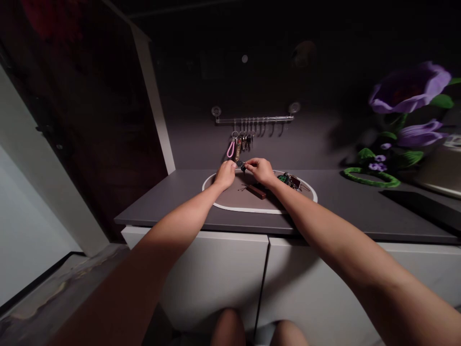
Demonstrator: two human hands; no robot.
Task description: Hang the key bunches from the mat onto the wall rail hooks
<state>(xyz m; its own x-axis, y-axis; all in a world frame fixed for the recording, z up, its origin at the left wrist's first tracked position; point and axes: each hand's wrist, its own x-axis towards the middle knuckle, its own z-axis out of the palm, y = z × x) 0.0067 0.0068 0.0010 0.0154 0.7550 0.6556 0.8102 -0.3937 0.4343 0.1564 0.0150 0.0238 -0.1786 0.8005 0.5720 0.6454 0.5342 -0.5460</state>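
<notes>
Both hands meet above the back of an oval mat with a white rim. My left hand is closed, pinching one side of a small dark key bunch. From the other side, the fingertips of my right hand pinch the same bunch. On the mat below them lies a reddish-brown bar-shaped item with thin cords. Beside my right wrist is a pile of keys and fobs, partly green. Just above the hands, a pink loop strap and several keys hang from a rail.
The clear hook rail is fixed to the dark wall. Purple flowers with a green ring base stand at the right. White cabinet doors are below the grey counter.
</notes>
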